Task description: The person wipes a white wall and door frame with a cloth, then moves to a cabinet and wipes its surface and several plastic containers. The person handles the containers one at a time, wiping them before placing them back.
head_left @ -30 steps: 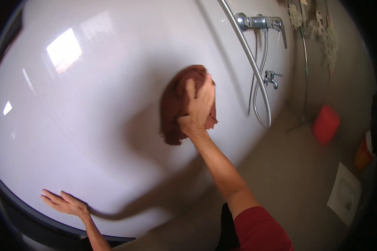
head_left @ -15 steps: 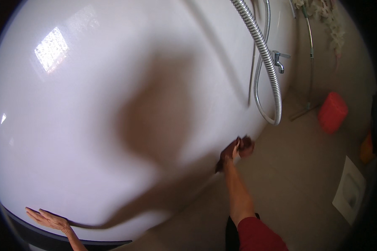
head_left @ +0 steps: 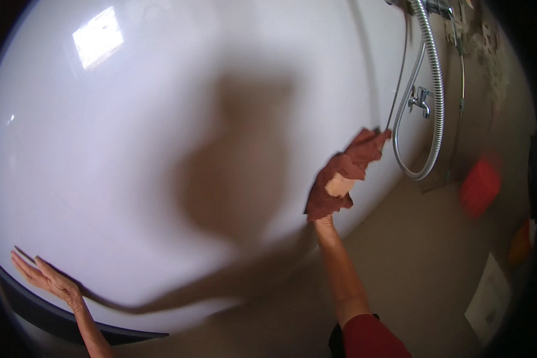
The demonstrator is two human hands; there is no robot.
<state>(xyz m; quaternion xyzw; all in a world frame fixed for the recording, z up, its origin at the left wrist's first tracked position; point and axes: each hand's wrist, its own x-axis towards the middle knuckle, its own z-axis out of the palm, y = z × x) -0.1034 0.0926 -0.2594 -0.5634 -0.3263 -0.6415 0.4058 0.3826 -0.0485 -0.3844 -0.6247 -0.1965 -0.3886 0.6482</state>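
My right hand (head_left: 339, 185) is up against the glossy white wall (head_left: 113, 173), with a reddish-brown cloth (head_left: 364, 149) spread over and around it. Only a patch of the hand shows through the cloth; most of the fingers are hidden. One end of the cloth reaches up close to the loop of a metal shower hose (head_left: 438, 101). Far to the left, my left hand (head_left: 49, 279) rests flat on the wall's lower part, its fingers stretched out and nothing in it.
A chrome tap (head_left: 423, 102) sticks out of the wall behind the hose. On the floor to the right stands a blurred red container (head_left: 481, 186); a white squat toilet (head_left: 488, 301) lies nearer. A dark band (head_left: 59, 325) runs along the lower left.
My right hand and the cloth have gone up the wall toward the hose, and the cloth has spread out. My left hand appears slightly higher and further left; the view has shifted.
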